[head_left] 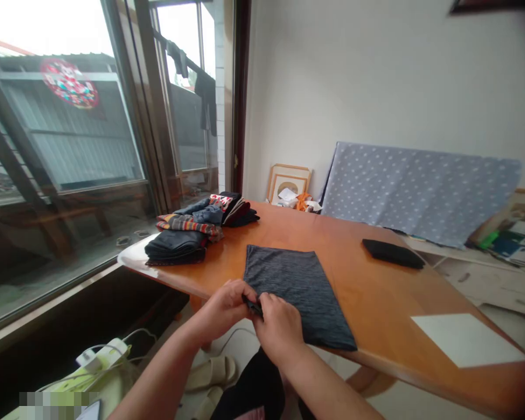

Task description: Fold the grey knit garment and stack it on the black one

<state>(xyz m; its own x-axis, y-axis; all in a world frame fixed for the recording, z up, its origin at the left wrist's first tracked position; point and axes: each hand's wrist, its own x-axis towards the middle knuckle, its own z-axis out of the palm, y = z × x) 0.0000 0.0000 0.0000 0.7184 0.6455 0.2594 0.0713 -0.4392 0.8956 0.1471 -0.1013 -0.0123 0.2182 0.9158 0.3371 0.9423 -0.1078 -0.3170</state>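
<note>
- Pinching near edge of flat grey heathered cloth (300, 294) with left hand (221, 306) and right hand (280, 329), fingers closed.
- Lying on glossy wooden table (376, 291), bare wood alongside.

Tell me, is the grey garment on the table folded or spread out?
Folded: the grey garment lies as a flat neat rectangle; both hands pinch its near corner.

heathered grey cloth (300, 291), orange-brown table (376, 291), possibly white-dotted blue board (420, 192)
</note>
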